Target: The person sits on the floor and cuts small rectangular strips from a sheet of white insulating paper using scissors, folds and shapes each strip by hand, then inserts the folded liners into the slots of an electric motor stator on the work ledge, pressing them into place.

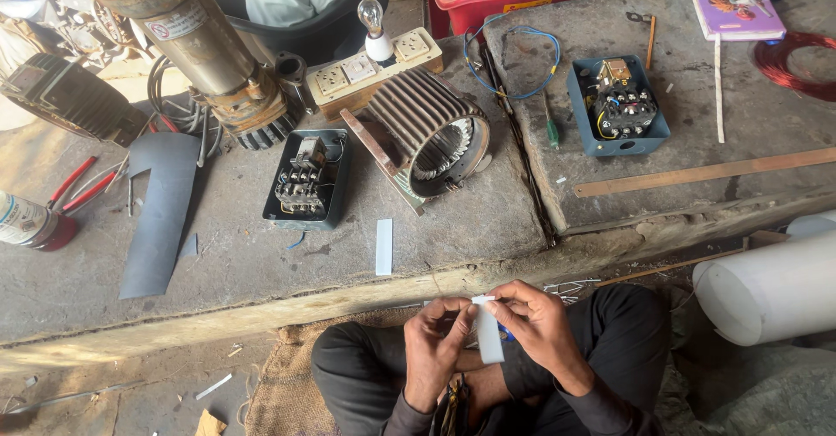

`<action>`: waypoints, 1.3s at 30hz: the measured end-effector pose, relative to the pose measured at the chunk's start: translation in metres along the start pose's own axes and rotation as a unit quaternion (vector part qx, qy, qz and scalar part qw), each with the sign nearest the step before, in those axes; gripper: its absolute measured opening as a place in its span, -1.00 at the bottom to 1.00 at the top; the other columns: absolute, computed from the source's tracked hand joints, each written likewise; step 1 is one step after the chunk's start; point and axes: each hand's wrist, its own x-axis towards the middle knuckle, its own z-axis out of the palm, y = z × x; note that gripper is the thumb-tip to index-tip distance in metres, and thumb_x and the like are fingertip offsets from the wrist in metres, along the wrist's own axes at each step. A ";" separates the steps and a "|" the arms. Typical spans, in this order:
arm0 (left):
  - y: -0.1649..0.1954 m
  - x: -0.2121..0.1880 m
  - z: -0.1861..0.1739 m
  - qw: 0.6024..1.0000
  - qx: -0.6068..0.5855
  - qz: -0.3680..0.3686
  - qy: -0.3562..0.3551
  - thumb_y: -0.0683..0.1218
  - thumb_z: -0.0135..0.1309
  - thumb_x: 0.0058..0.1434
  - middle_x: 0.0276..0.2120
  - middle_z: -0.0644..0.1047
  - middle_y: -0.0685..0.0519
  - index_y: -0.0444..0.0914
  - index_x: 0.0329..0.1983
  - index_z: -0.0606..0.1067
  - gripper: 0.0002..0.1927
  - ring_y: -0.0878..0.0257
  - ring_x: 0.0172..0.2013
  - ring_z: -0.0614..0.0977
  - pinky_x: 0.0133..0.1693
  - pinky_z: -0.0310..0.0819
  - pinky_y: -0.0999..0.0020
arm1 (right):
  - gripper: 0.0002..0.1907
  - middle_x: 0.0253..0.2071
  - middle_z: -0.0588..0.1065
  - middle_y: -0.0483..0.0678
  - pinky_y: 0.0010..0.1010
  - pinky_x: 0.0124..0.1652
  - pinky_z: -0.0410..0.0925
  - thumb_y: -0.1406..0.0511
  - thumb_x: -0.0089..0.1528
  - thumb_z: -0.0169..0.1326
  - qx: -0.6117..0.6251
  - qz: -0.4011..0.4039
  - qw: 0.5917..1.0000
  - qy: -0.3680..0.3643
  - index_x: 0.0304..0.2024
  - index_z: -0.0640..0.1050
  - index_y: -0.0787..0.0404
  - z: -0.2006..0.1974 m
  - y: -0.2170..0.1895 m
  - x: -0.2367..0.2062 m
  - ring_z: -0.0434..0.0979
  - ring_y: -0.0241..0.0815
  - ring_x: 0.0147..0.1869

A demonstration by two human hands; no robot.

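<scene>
**Both hands pinch a white strip over the lap**

Head view: the left hand point(433, 340) and right hand point(538, 324) meet above the person's crossed legs, fingers point(459, 323) closed on a narrow white paper strip point(488, 336) that hangs between them. Another white strip point(384, 246) lies on the stone bench point(244, 253), near the finned motor stator point(428, 131).

Head camera: looks steeply down, near lap, workbench ahead.

clothing: dark charcoal long sleeves to the wrists | trousers: dark, matching cloth | left hand point(433, 346): bare, no rings seen | right hand point(542, 327): bare
</scene>
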 end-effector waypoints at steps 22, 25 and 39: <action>0.007 0.001 0.005 0.999 -0.015 0.039 -0.002 -0.26 0.26 0.25 -0.26 0.69 0.06 -0.40 -0.11 0.63 -0.84 0.44 -0.25 0.60 -0.18 0.52 0.53 | -0.76 -0.11 0.64 -0.03 -0.56 -0.12 0.48 0.42 0.27 0.15 0.094 0.065 0.993 -0.017 -0.01 0.61 0.37 0.000 -0.005 -0.007 0.63 -0.34 -0.05; 0.006 -0.001 0.009 0.999 -0.030 0.012 0.018 -0.25 0.25 0.25 -0.28 0.68 0.07 -0.38 -0.09 0.63 -0.82 0.43 -0.29 0.60 -0.22 0.52 0.53 | -0.70 -0.17 0.63 -0.02 -0.54 -0.14 0.49 0.42 0.25 0.19 0.103 0.080 0.991 -0.031 0.04 0.60 0.38 0.000 -0.011 -0.007 0.63 -0.34 -0.09; 0.018 -0.009 0.020 0.981 0.144 0.113 0.070 -0.20 0.24 0.28 -0.37 0.61 -0.02 -0.26 -0.10 0.62 -0.86 0.33 -0.39 0.60 -0.30 0.50 0.43 | -0.83 -0.17 0.67 0.01 -0.54 -0.18 0.48 0.41 0.26 0.22 -0.208 -0.130 0.962 0.124 -0.10 0.64 0.32 0.025 -0.049 -0.012 0.71 -0.29 -0.16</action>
